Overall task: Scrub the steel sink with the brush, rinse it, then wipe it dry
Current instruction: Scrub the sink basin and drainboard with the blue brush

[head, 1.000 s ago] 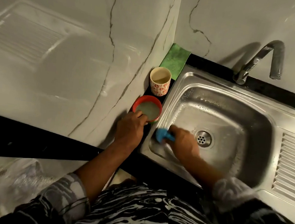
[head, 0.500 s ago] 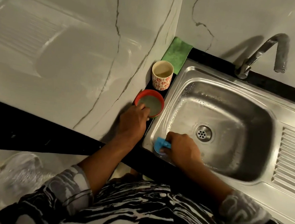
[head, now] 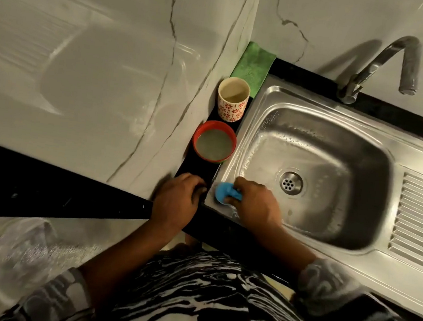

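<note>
Two bare hands work at the near left corner of a steel sink [head: 322, 136]: the right hand [head: 255, 203] is wrapped around a blue brush [head: 223, 192], whose rounded head pokes out to the left, long axis running roughly left to right, pressed on the sink's rim and inner wall near the drain [head: 290, 183]. Soapy droplets cling to the basin's left wall. The left hand [head: 176, 201] rests on the black counter [head: 67, 196] just left of the sink, fingers curled narrow and holding nothing. Left of the sink, a red bowl [head: 214, 141] holds cloudy liquid; behind it stands a floral cup [head: 232, 99], contents unclear, before a green cloth [head: 254, 64]. A curved tap [head: 382, 64] stands behind the sink.
</note>
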